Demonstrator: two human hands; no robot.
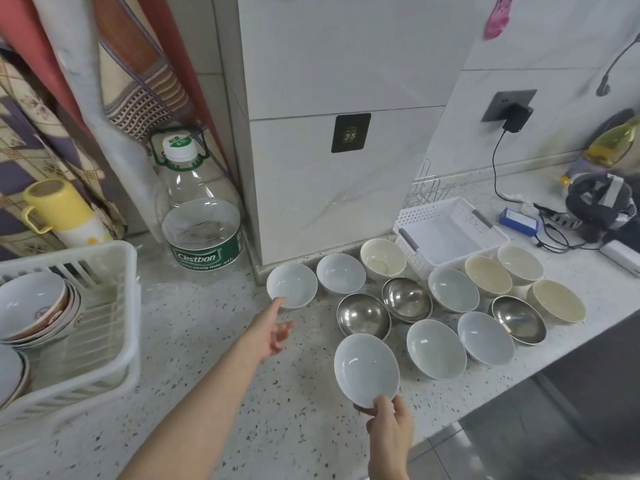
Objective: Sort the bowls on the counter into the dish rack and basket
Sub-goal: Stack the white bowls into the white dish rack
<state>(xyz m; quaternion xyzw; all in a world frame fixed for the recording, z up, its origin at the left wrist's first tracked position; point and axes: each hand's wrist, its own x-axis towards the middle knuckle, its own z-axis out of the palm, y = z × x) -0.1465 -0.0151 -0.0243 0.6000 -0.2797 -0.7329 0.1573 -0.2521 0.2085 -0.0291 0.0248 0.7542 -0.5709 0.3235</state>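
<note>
Key relation: the left hand (272, 329) reaches toward the far-left white bowl (292, 285), which lies just beyond its fingertips, toward the wall; the thumb tip looks to touch or nearly touch the near rim. The left hand is much the nearer to it.
Left grip: wide, fingers spread, holding nothing.
Right grip: the right hand (389, 429) pinches the near rim of the tilted white bowl (366, 368), thumb over the rim, bowl tipped with its mouth toward the camera, at the near edge of the desk (214, 341).
Look of the target: round, plain glossy white, upright, empty; no long axis, so any rim point should serve.
Other bowls: white, cream and steel ones stand in a close cluster right of it, between the wall and the front edge.
Dish rack (114, 306): white plastic, at the left edge, well apart from the cluster, some patterned bowls already stacked in it.
Basket (446, 216): white, empty, behind the cluster by the wall.
Judged step: taking a second white bowl.
</note>
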